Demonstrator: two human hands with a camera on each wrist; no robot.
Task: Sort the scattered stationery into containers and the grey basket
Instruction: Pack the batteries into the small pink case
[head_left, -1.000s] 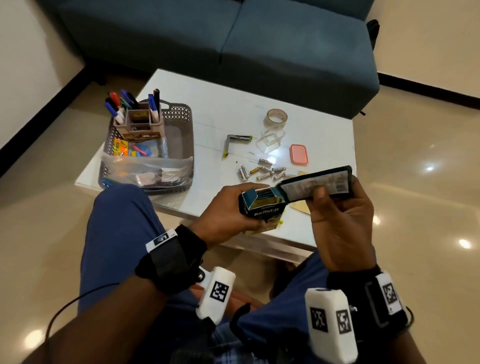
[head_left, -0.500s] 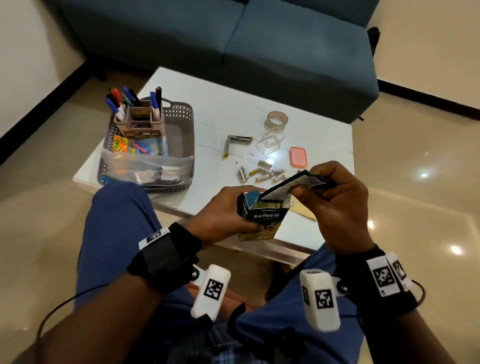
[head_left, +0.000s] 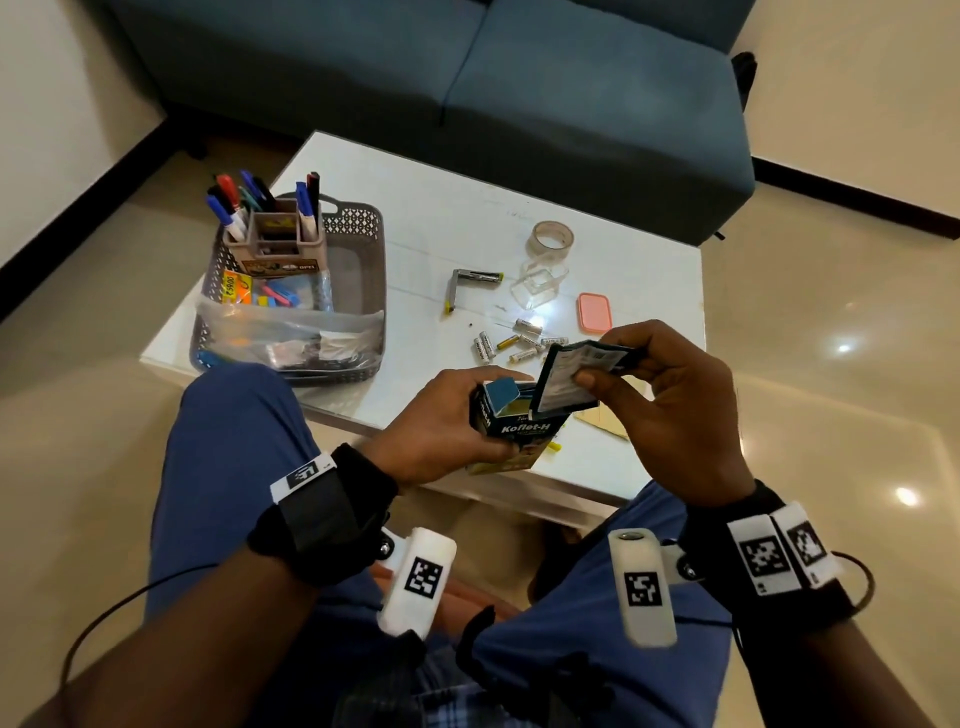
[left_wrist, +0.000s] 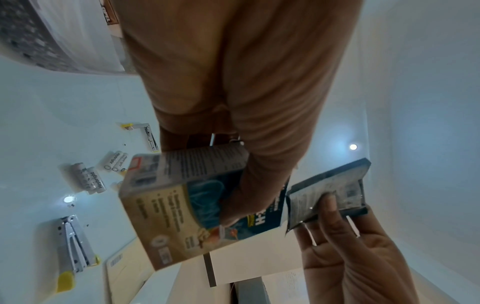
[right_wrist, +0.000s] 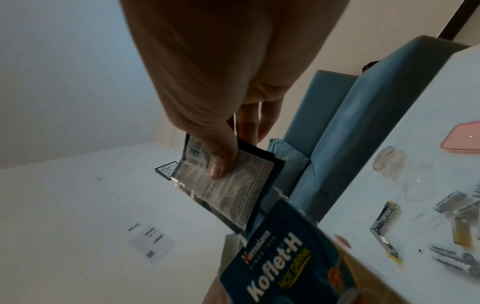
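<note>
My left hand (head_left: 460, 413) grips a dark blue and gold Koflet-H box (head_left: 519, 431) upright over the table's near edge, with its top flap open. My right hand (head_left: 613, 371) pinches a dark sachet (head_left: 566, 379) by its upper end. The sachet's lower end sits in the box's open top. The left wrist view shows the box (left_wrist: 176, 205) and sachet (left_wrist: 335, 189) side by side. In the right wrist view my thumb presses the sachet (right_wrist: 233, 189) above the box (right_wrist: 280, 257). The grey basket (head_left: 363, 234) stands at the table's left.
The basket holds a pen holder (head_left: 275, 244) with markers and a plastic bag. On the white table lie several batteries (head_left: 519, 345), a metal stapler (head_left: 467, 283), a tape roll (head_left: 552, 238), a clear container (head_left: 537, 286) and a pink lid (head_left: 595, 312). A blue sofa (head_left: 467, 78) stands behind.
My right hand turned the sachet from lying flat above the box to standing on end, and lowered its end into the open box. My left hand kept holding the box.
</note>
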